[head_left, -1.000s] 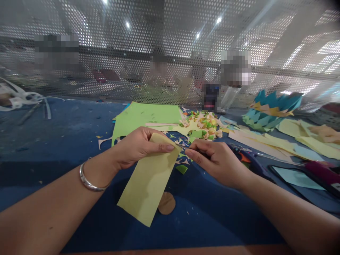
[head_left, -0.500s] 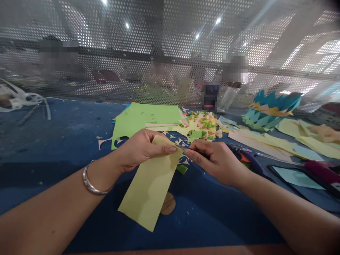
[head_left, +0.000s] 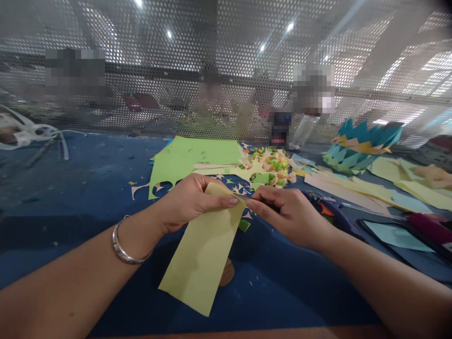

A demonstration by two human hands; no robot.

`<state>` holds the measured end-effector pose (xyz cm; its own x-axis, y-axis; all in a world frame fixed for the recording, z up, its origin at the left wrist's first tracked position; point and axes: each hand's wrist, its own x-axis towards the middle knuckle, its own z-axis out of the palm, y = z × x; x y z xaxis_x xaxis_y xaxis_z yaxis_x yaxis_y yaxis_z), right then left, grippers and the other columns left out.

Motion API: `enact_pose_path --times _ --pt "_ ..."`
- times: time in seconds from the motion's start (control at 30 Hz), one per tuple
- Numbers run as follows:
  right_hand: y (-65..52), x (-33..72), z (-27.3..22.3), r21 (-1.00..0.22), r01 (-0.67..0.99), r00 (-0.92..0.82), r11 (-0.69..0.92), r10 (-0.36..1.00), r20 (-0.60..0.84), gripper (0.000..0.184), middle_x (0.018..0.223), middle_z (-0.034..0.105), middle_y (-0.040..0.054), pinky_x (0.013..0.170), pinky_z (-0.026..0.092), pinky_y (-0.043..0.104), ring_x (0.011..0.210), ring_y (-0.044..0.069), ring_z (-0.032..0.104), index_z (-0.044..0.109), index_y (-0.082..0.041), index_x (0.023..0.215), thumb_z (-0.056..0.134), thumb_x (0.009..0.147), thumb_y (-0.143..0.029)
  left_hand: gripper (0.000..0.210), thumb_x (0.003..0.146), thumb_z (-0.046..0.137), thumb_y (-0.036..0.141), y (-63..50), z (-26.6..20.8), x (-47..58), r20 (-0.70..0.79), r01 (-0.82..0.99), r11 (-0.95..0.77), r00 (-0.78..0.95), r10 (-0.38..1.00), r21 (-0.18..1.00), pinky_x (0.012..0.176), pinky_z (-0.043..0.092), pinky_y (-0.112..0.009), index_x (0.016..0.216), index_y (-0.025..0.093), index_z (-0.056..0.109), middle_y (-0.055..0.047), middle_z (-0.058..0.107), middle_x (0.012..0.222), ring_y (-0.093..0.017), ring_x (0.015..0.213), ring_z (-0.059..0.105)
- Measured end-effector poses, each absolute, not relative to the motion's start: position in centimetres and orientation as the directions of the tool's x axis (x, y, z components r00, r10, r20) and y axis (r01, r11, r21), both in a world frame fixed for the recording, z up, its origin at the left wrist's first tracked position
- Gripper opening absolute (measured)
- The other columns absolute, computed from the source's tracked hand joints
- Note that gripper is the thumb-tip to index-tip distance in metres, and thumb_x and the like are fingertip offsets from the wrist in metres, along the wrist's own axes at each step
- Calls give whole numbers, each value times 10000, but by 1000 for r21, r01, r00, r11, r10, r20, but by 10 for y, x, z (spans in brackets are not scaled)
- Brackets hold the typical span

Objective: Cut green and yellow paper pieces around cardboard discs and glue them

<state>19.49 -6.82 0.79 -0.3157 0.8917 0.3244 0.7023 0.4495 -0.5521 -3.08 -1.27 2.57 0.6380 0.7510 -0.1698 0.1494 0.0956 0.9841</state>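
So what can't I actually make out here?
All in the head view:
Metal tool: mostly hidden by the right hand.
Left hand: most fingers hidden behind the yellow paper.
Brown disc: partly behind that paper.
White strips: cut off by the left edge.
Dark object: blurred by pixelation.

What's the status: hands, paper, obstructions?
Left hand gripping yellow paper. Right hand holding tool at paper's edge. Brown disc partly behind paper, seemingly not blocking.

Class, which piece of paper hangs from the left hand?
The pale yellow strip, pinched by the left hand; the large green sheet and the other yellow strips at far right lie unheld.
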Motion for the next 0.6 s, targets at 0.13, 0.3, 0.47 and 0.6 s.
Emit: enact_pose_path --times 0.13,0.3,0.47,0.6 --pt "-69 195 8 -556 700 -315 448 893 323 425 620 439 -26 524 292 252 578 107 397 552 -181 730 459 990 -503 228 739 828 353 -13 25 -30 -167 140 100 638 751 985 489 533 -216 771 149 731 -35 720 676 -139 540 659" --pt "-68 195 9 -553 702 -324 449 893 314 424 620 448 -27 527 287 260 580 108 407 560 -178 735 456 992 -498 234 744 823 361 -13 25 -30 -178 145 110 641 746 983 497 542 -223 787 146 740 -45 730 694 -146 550 668" --pt "-68 196 9 -538 713 -334 450 893 304 416 620 450 -30 533 288 264 577 106 409 564 -178 739 454 996 -487 224 735 831 352 -14 25 -29 -166 132 106 643 748 986 489 532 -217 770 150 739 -37 721 665 -137 533 656" --pt "-67 195 9 -544 709 -329 448 893 307 422 618 449 -31 526 282 265 572 106 399 576 -177 747 452 994 -496 217 730 833 347 -15 26 -29 -176 136 116 638 749 984 494 533 -221 762 155 737 -36 725 667 -139 532 659"
